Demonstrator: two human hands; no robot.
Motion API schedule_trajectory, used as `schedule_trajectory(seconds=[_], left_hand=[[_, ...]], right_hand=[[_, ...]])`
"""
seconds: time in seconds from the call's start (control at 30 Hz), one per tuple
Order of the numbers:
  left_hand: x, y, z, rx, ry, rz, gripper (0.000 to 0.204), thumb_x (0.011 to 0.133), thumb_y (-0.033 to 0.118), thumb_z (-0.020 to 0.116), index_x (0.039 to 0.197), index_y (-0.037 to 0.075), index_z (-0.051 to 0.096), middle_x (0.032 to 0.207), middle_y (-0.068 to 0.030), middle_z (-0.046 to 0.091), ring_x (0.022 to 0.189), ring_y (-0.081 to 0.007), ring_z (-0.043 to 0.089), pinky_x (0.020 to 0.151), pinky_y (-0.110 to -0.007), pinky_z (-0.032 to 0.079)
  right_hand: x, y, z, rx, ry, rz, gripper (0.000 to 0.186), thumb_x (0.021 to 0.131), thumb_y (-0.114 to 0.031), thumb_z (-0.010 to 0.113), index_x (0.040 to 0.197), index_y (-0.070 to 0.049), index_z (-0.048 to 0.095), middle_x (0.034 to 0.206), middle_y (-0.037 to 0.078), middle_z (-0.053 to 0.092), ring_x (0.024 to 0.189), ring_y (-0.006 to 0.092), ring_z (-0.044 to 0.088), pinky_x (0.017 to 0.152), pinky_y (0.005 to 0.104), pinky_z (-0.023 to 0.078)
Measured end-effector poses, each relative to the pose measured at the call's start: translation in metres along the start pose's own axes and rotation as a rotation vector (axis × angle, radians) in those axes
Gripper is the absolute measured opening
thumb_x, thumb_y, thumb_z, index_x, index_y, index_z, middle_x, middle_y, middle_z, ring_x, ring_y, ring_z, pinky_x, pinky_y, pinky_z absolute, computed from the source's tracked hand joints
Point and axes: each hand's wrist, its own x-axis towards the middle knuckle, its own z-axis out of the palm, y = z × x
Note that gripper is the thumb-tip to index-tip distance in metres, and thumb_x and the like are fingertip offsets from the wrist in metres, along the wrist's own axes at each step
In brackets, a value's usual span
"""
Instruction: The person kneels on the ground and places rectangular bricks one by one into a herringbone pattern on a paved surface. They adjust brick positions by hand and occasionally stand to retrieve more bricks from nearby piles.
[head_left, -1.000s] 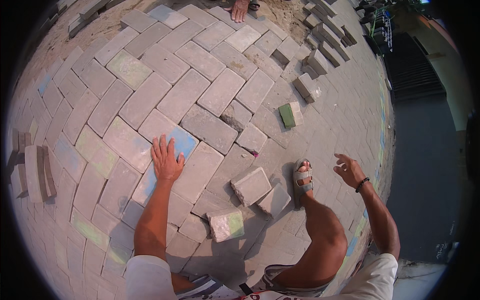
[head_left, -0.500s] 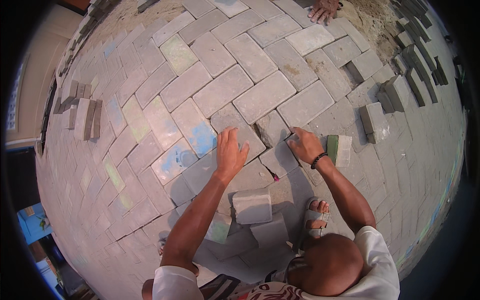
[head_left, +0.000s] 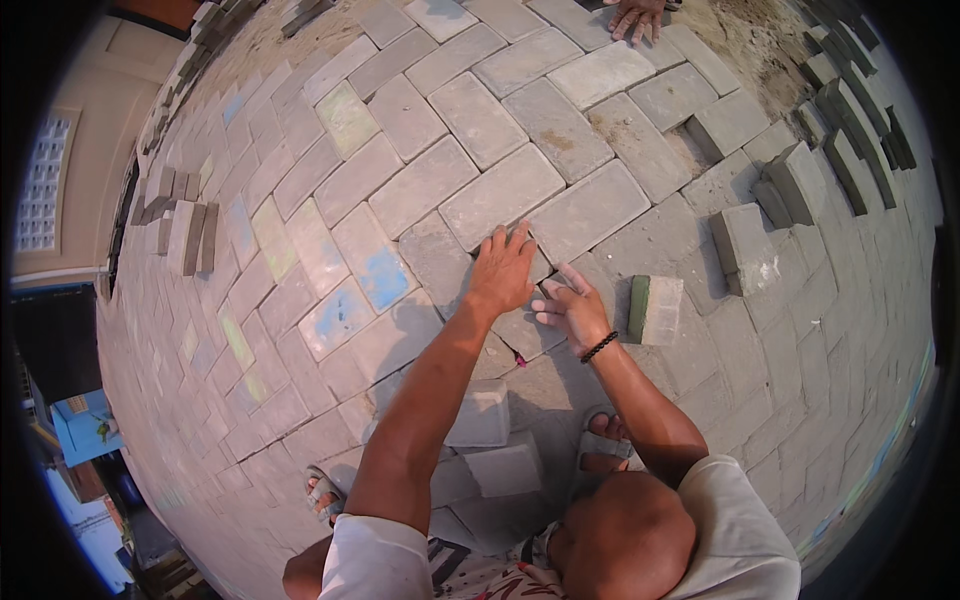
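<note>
My left hand (head_left: 505, 268) lies palm down on the laid paving, its fingers stretched out across a joint. It covers most of a rough-edged paver piece set between whole pavers, so that piece is largely hidden. Close beside it, my right hand (head_left: 573, 312), with a dark beaded bracelet (head_left: 600, 347), has its fingers apart at a dark gap by the piece; nothing shows in its grasp. A whole grey paver (head_left: 588, 212) lies just beyond my fingertips. Another grey paver (head_left: 437, 255) lies left of my left hand.
Loose blocks (head_left: 478, 415) lie in front of my body. A green-sided block (head_left: 660, 310) stands right of my right hand, with more blocks (head_left: 745, 250) farther right. Another stack (head_left: 185, 237) is at left. Another person's hand (head_left: 637, 18) rests on the far pavers, near sand (head_left: 745, 45).
My left hand has moved right and farther out, onto the rough-edged piece. My right hand has turned and drawn closer to it. The view has shifted slightly.
</note>
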Motion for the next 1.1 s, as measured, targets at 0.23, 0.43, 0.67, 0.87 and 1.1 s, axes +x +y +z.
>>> schedule_trajectory(seconds=[0.23, 0.43, 0.67, 0.87, 1.1], left_hand=[[0.017, 0.002, -0.008, 0.049, 0.055, 0.044, 0.058, 0.071, 0.034, 0.081, 0.115, 0.003, 0.059, 0.137, -0.0201, 0.044, 0.132, -0.0387, 0.035, 0.106, -0.046, 0.031], [0.02, -0.001, -0.014, 0.003, 0.017, 0.007, 0.062, 0.069, 0.034, 0.083, 0.116, 0.001, 0.058, 0.137, -0.0198, 0.044, 0.134, -0.0398, 0.032, 0.109, -0.047, 0.028], [0.019, -0.012, -0.007, -0.059, 0.035, 0.038, 0.069, 0.069, 0.038, 0.084, 0.121, 0.002, 0.057, 0.139, -0.0173, 0.043, 0.136, -0.0389, 0.029, 0.11, -0.047, 0.026], [0.017, -0.019, -0.005, -0.046, -0.02, -0.042, 0.084, 0.07, 0.051, 0.08, 0.132, 0.004, 0.05, 0.143, -0.0197, 0.036, 0.139, -0.0437, 0.021, 0.115, -0.053, 0.017], [0.011, -0.021, 0.001, -0.078, -0.019, -0.123, 0.089, 0.074, 0.055, 0.076, 0.143, 0.009, 0.042, 0.15, -0.0248, 0.026, 0.144, -0.0499, 0.006, 0.118, -0.058, 0.002]], right_hand=[[0.009, 0.011, 0.008, 0.261, 0.122, 0.063, 0.073, 0.09, -0.013, 0.058, 0.152, -0.003, 0.021, 0.12, 0.012, 0.058, 0.108, 0.0254, 0.057, 0.091, 0.0436, 0.047], [0.011, 0.008, 0.025, 0.313, 0.189, 0.017, 0.064, 0.088, -0.013, 0.056, 0.145, 0.0, 0.029, 0.112, 0.012, 0.059, 0.101, 0.0234, 0.058, 0.089, 0.04, 0.046], [0.019, 0.018, 0.039, 0.329, 0.389, -0.068, 0.044, 0.088, -0.011, 0.052, 0.13, 0.0, 0.042, 0.1, 0.011, 0.06, 0.093, 0.022, 0.062, 0.084, 0.0369, 0.049], [0.016, 0.024, 0.039, 0.381, 0.425, -0.098, 0.024, 0.087, -0.002, 0.054, 0.11, 0.0, 0.049, 0.093, 0.011, 0.059, 0.083, 0.0186, 0.061, 0.077, 0.0304, 0.051], [0.023, 0.039, 0.033, 0.366, 0.3, -0.268, 0.006, 0.089, -0.005, 0.053, 0.094, -0.007, 0.054, 0.087, 0.008, 0.063, 0.083, 0.0191, 0.065, 0.077, 0.0324, 0.052]])
